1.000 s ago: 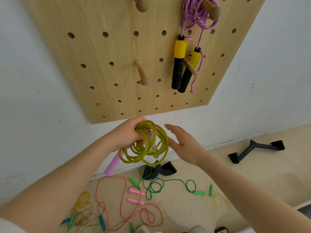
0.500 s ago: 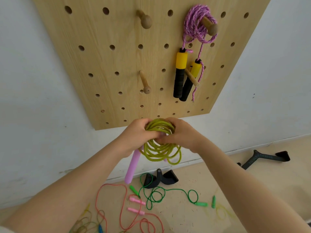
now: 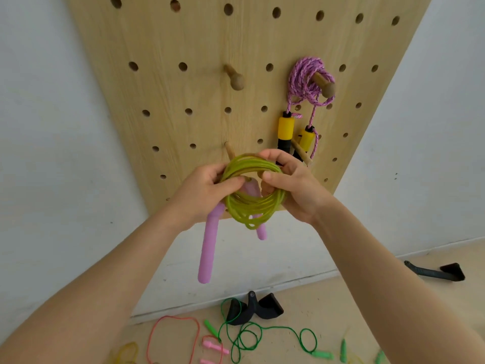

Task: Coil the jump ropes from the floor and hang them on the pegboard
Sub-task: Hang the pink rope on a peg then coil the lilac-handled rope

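Note:
A coiled yellow-green jump rope (image 3: pixel 252 203) with two pink handles (image 3: pixel 208 248) is held up in front of the wooden pegboard (image 3: pixel 183 106). My left hand (image 3: pixel 207 193) grips the coil's left side. My right hand (image 3: pixel 296 185) grips its right side, thumb over the strands. The coil's top sits just in front of a lower wooden peg (image 3: pixel 229 151), whose tip is hidden. Another peg (image 3: pixel 235 77) sticks out higher up. A pink braided rope (image 3: pixel 307 80) with yellow-black handles (image 3: pixel 285 132) hangs on the upper right peg.
On the floor below lie a green rope (image 3: pixel 262 334), a pink-red rope (image 3: pixel 173 334) and part of a yellow one (image 3: pixel 127 350). Two black grip handles rest there, one by the wall (image 3: pixel 253 308), one at the right (image 3: pixel 435 271). White walls flank the board.
My right hand came in and took the coil's right side. Both hands then lifted the coil from below the board's bottom edge up to the lower peg.

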